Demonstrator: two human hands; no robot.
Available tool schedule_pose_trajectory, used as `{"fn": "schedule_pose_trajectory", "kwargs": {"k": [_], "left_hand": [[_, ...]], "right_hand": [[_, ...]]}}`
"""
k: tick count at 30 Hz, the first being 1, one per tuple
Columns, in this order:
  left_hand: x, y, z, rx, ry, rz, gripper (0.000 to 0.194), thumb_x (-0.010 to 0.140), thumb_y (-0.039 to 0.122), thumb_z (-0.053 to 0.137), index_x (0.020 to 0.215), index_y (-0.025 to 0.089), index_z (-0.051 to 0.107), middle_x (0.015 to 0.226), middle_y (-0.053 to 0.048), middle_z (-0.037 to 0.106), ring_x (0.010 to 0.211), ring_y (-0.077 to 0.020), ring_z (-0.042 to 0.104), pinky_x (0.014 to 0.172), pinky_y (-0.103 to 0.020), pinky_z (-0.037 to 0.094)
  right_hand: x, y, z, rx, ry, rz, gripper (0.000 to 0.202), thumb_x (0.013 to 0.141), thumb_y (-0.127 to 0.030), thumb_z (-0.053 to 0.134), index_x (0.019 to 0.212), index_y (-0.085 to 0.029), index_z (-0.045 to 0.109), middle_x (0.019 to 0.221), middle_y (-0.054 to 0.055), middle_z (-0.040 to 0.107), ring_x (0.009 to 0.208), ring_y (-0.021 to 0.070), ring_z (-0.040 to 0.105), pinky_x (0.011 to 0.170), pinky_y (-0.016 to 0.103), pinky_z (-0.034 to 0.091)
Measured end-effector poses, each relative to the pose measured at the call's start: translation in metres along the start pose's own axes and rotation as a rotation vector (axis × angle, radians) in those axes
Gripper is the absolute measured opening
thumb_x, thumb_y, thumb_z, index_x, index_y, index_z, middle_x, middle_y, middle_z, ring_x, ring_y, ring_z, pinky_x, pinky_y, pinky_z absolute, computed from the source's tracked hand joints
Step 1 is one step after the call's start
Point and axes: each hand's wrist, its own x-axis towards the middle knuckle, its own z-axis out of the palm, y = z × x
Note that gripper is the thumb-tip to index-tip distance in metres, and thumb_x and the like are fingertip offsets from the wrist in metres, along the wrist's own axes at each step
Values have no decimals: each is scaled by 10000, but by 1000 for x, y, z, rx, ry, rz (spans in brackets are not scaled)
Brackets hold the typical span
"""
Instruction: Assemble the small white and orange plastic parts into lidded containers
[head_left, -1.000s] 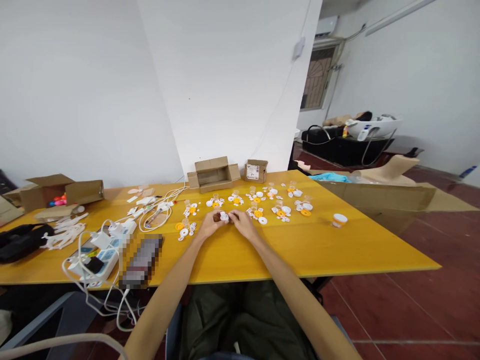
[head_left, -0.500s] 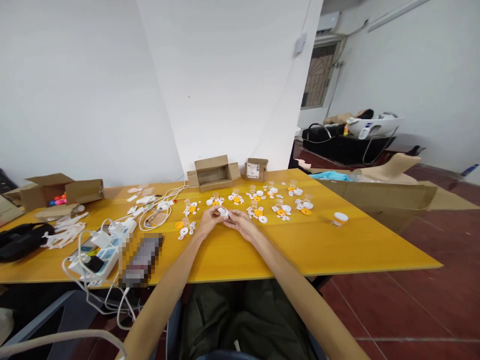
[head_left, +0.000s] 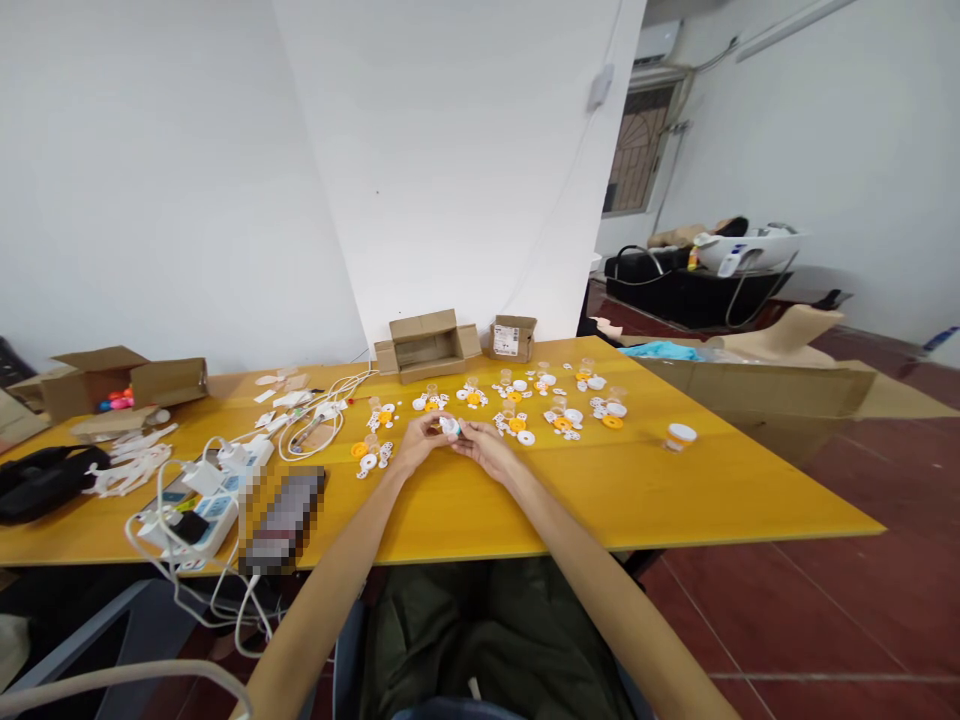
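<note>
Just above the yellow table, my left hand and my right hand come together around a small white plastic part with a bit of green on it. Both sets of fingers are closed on it, and they cover much of its shape. Beyond my hands lie several groups of loose parts: orange rings, white discs, small dotted white pieces and clear cups. A clear jar with a white lid stands apart on the right.
At the back stand an open cardboard box and a smaller box. To the left are a power strip with plugs, white cables, a blurred-out phone, a black case and a box holding colourful items.
The white part has turned slightly between my fingers, so green now shows on it. My hands stay in nearly the same place; the table items have not moved.
</note>
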Motion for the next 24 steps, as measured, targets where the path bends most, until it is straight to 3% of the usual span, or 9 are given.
{"fn": "schedule_pose_trajectory", "kwargs": {"k": [7, 14, 19, 24], "left_hand": [[1, 1, 1, 71, -1, 37, 349, 639, 302, 848, 957, 198, 750, 1005, -46, 753, 921, -211, 675, 826, -320, 530], [3, -6, 5, 304, 3, 126, 209, 651, 227, 812, 853, 202, 767, 883, -31, 755, 882, -229, 663, 870, -363, 517], [2, -7, 5, 404, 4, 180, 166, 683, 238, 792, 845, 208, 774, 865, -25, 754, 869, -232, 650, 890, -377, 506], [1, -6, 5, 415, 14, 171, 277, 667, 287, 826, 929, 214, 773, 912, -32, 752, 890, -227, 647, 934, -398, 502]], "right_hand": [[-2, -10, 3, -90, -14, 6, 196, 853, -363, 722, 774, -184, 710, 759, 55, 739, 737, 170, 711, 755, 320, 624], [3, -13, -2, -444, 146, -132, 119, 831, -243, 640, 735, -204, 698, 754, 15, 734, 677, 196, 710, 702, 351, 619], [5, -9, -4, -548, 145, -199, 102, 821, -216, 605, 801, -212, 704, 792, 15, 753, 740, 204, 727, 690, 332, 619], [6, -7, -3, -578, 190, -228, 114, 792, -165, 603, 826, -213, 701, 819, 12, 762, 770, 203, 736, 693, 321, 623]]}}
